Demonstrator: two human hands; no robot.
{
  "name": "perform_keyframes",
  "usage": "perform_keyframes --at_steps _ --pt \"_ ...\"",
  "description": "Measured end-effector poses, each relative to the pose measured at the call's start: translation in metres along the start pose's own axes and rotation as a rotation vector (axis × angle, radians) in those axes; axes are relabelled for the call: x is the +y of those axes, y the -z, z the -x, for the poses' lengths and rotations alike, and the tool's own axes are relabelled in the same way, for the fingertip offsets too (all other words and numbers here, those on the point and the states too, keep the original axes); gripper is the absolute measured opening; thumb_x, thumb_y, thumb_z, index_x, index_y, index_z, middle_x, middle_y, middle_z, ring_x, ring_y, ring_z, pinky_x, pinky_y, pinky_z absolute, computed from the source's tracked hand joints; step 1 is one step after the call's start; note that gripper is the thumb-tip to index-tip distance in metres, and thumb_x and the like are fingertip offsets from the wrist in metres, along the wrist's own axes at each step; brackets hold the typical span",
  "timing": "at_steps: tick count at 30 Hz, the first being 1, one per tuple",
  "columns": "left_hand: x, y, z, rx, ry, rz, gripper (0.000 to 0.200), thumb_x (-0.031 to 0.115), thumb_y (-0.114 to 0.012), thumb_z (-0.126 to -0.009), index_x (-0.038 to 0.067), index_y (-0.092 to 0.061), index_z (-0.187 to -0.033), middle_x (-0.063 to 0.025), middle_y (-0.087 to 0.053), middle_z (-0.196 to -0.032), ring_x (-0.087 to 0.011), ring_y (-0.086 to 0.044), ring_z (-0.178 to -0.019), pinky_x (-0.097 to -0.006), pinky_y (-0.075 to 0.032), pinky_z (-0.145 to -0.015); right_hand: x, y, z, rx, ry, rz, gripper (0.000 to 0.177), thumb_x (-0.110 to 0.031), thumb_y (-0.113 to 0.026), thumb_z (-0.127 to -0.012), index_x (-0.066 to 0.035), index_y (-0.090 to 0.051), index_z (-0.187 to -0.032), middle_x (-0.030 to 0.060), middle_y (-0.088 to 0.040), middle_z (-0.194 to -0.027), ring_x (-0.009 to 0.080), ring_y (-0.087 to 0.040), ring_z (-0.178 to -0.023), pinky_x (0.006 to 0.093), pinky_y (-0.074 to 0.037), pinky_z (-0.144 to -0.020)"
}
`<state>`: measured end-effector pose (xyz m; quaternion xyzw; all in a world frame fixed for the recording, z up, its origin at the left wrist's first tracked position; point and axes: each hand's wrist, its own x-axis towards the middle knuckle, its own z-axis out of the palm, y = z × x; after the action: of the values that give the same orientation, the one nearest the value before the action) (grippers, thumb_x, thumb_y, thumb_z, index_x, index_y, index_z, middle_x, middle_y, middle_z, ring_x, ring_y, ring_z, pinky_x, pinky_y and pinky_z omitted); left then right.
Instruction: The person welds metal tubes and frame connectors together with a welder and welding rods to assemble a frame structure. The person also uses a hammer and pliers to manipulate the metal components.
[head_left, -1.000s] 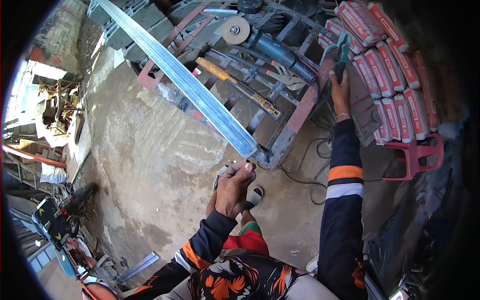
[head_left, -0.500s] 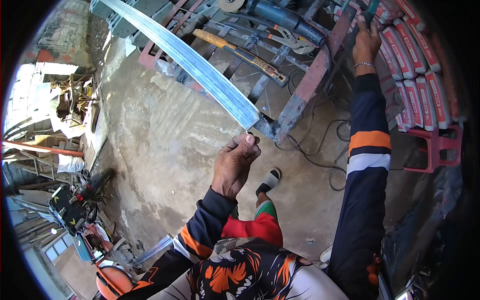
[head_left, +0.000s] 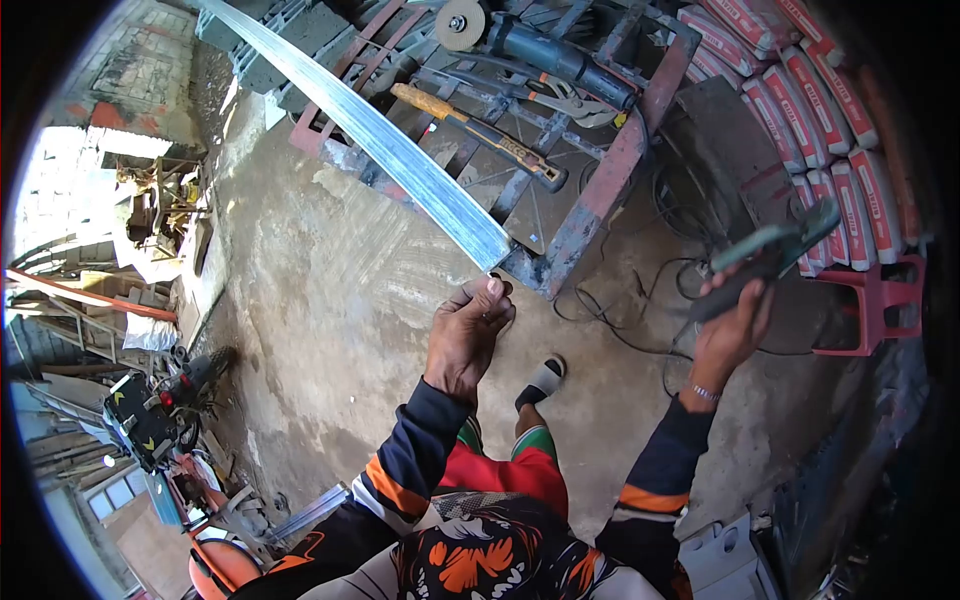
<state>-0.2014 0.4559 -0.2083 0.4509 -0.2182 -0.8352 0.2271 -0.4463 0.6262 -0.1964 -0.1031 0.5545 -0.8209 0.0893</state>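
Note:
My left hand (head_left: pixel 468 335) is closed in a pinch just below the near end of a long silvery metal bar (head_left: pixel 370 150). A small dark thing shows at the fingertips, too small to name. The bar lies slantwise over the corner of a rusty metal frame (head_left: pixel 590 220). Off to the right, my right hand (head_left: pixel 735 325) is wrapped round the dark handle of a green-and-black hand tool (head_left: pixel 775 245). Motion blurs this tool, so its exact kind cannot be made out. It is held apart from the bar and the frame.
On the frame lie a hammer (head_left: pixel 485 135), pliers (head_left: pixel 570 103) and an angle grinder (head_left: pixel 560 60). Black cables (head_left: pixel 625 325) loop over the floor. Stacked bags (head_left: pixel 810 110) and a pink plastic stool (head_left: pixel 875 310) stand right; a motorbike (head_left: pixel 155 410) is at left.
My right hand has come down and back from beside the frame's far corner, bringing the green-and-black tool nearer me. My left hand keeps its pinch at the bar's end.

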Motion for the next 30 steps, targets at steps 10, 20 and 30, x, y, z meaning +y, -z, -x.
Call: perform_keyframes --at_steps 10,20,30 --pt "-0.005 -0.004 0.003 0.010 -0.017 0.102 0.016 0.016 -0.074 -0.089 0.004 -0.067 -0.099 -0.0044 -0.065 -0.091 -0.0144 -0.060 -0.081 -0.0323 -0.051 -0.082 -0.028 0.055 0.153 0.059 -0.220 0.139 0.057 -0.033 -0.055 -0.100 -0.001 -0.035 -0.142 0.0090 -0.054 -0.096 0.0170 -0.052 -0.075 0.0339 -0.046 -0.063" --pt "-0.013 -0.001 0.001 -0.015 -0.055 0.137 0.018 0.015 -0.072 -0.090 0.004 -0.065 -0.102 -0.0057 -0.065 -0.097 -0.0147 -0.060 -0.083 -0.0319 -0.051 -0.085 -0.056 0.056 0.212 -0.048 -0.372 0.313 0.078 -0.046 -0.059 -0.095 0.001 -0.028 -0.148 0.0091 -0.054 -0.107 0.0137 -0.054 -0.080 0.0275 -0.047 -0.068" --pt "-0.014 -0.001 0.001 -0.030 -0.064 0.125 0.017 0.017 -0.069 -0.093 0.005 -0.064 -0.104 -0.0032 -0.062 -0.100 -0.0142 -0.055 -0.084 -0.0348 -0.047 -0.092 -0.073 0.081 0.249 -0.207 -0.351 0.590 0.141 -0.060 -0.092 -0.048 0.002 -0.020 -0.152 0.0050 -0.054 -0.108 0.0129 -0.051 -0.080 0.0262 -0.045 -0.069"
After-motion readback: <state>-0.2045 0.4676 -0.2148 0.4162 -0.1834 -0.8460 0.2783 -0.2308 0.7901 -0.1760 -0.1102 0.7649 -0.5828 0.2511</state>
